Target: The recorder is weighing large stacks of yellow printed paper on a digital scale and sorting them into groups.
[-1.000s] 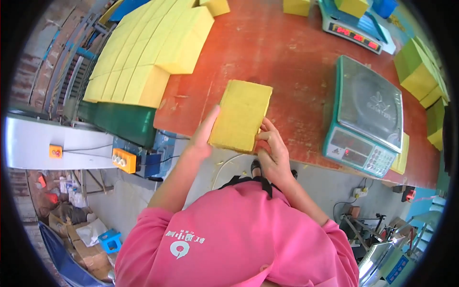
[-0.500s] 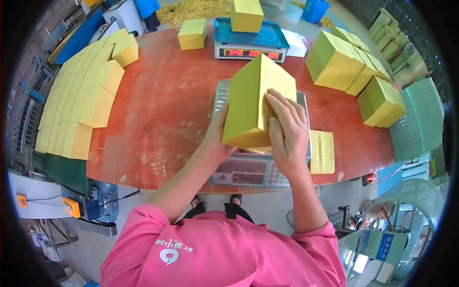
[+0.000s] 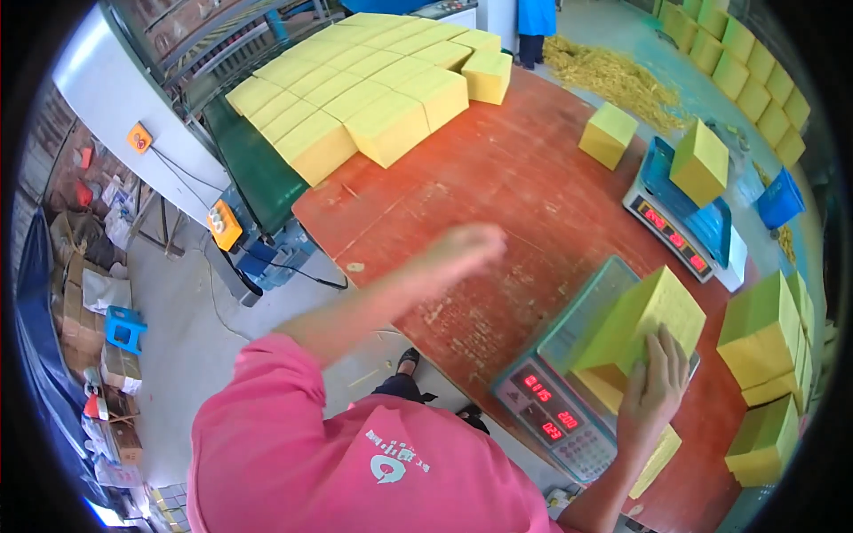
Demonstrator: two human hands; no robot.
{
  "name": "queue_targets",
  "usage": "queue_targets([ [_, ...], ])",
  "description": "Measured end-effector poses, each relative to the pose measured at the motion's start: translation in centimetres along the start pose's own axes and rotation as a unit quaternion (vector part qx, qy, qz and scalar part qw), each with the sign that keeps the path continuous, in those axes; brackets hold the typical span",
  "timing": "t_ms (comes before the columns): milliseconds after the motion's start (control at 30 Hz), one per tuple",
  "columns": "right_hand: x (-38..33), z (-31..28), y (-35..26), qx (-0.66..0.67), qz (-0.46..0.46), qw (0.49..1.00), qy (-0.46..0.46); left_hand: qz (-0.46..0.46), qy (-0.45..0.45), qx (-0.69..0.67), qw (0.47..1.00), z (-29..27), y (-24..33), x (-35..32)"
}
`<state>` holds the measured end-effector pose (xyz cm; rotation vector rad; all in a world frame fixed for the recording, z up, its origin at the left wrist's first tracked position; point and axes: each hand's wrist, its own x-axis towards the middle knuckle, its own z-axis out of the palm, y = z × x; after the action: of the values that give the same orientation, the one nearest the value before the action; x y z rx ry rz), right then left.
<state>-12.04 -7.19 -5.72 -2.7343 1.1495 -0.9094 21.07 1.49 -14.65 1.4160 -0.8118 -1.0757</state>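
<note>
A tall stack of yellow paper [image 3: 657, 306] rests on the pan of the near digital scale [image 3: 555, 426], whose red display is lit. My right hand [image 3: 659, 377] lies against the stack's right side, fingers stretched out along the paper. My left hand [image 3: 471, 244] is off the stack, over the red table to the left of the scale. Motion smears its fingers, and nothing shows in it. Beside the scale, partly hidden by my right forearm, lies a thinner pile of yellow paper [image 3: 656, 462].
Many yellow paper stacks [image 3: 391, 124] stand in rows at the red table's [image 3: 418, 213] far left. A second scale [image 3: 675, 235] bears another stack [image 3: 702, 164], with a lone stack [image 3: 608, 135] beside it. More stacks [image 3: 760, 333] stand at the right. A person in blue [image 3: 536, 22] stands beyond.
The view has swung left. My left hand has let go of the yellow paper stack and moved away leftward. The stack now sits on the near scale, with my right hand still against it.
</note>
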Motion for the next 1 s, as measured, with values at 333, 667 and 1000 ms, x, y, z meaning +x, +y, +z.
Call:
queue_targets([
  [333,2.3,7.2,-13.8,0.260,0.075,0.962,0.019,0.057,0.259,0.664,0.699,-31.5,3.6,14.8],
  [667,3.2,13.9,-22.3,0.346,0.170,0.920,-0.073,0.172,0.009,0.667,0.725,-31.6,1.4,13.5],
  [1000,5.7,20.2,-21.4,0.259,0.111,0.946,-0.161,0.325,-0.253,0.533,0.739,-21.1,2.1,-2.7],
])
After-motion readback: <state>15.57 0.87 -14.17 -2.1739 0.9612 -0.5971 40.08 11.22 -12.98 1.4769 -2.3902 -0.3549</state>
